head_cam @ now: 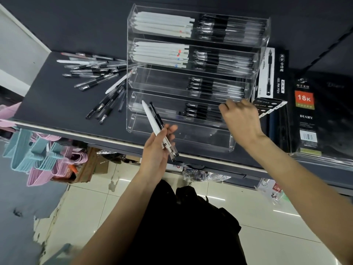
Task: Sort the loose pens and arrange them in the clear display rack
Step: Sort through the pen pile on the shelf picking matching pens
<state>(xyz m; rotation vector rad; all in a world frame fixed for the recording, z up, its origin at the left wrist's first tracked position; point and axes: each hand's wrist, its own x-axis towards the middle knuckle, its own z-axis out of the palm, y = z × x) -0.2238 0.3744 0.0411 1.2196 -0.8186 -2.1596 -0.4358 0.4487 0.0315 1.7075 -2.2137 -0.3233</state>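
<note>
A clear tiered display rack (248, 81) stands on a dark shelf (49, 104). Its two upper tiers hold white pens on the left and black pens on the right. The two tiers below hold black pens on the right only, and the lowest tier looks bare. My left hand (159, 150) is in front of the rack, shut on a white pen (152, 121) and a black pen (157, 115) that point up and left. My right hand (240, 119) reaches over the right end of the fourth tier with fingers curled and blurred. Loose pens (95, 73) lie in a heap left of the rack.
A black gel pen box (271, 77) and a stack of black diary books (309, 115) stand right of the rack. Below the shelf's front edge are pink and blue hangers (38, 155), a cardboard box (89, 169) and a tiled floor.
</note>
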